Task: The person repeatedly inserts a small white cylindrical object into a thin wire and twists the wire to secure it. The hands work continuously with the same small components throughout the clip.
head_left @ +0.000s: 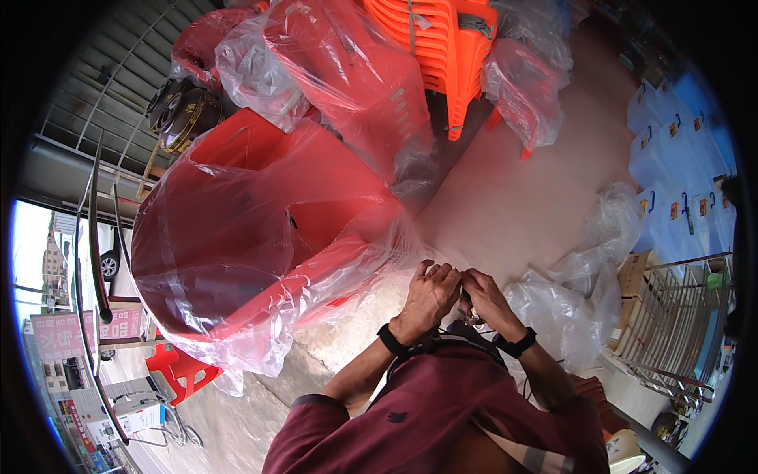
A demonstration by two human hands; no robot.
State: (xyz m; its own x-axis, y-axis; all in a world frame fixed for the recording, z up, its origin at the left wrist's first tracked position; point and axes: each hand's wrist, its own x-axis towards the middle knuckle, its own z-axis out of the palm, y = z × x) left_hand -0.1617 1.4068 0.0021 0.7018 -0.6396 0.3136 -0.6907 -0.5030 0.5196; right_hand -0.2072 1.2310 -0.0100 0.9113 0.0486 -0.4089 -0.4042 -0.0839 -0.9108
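My left hand [432, 299] and my right hand [489, 302] meet close in front of my body, fingers bent inward and pinched together. What lies between the fingertips is too small and hidden to make out. Just left and ahead of them is a large red plastic piece [260, 197], wrapped in a loose clear plastic bag [272, 336]. The bag's near side trails close to my left hand. To the right of my right hand lies a crumpled heap of clear plastic sheeting [564, 304].
More red plastic goods in clear wrap [355, 79] and a stack of orange plastic stools [442, 47] stand ahead. At right are translucent blue storage boxes [679, 150] and a metal rack [679, 316]. A red stool [180, 375] and metal rails [95, 237] are left.
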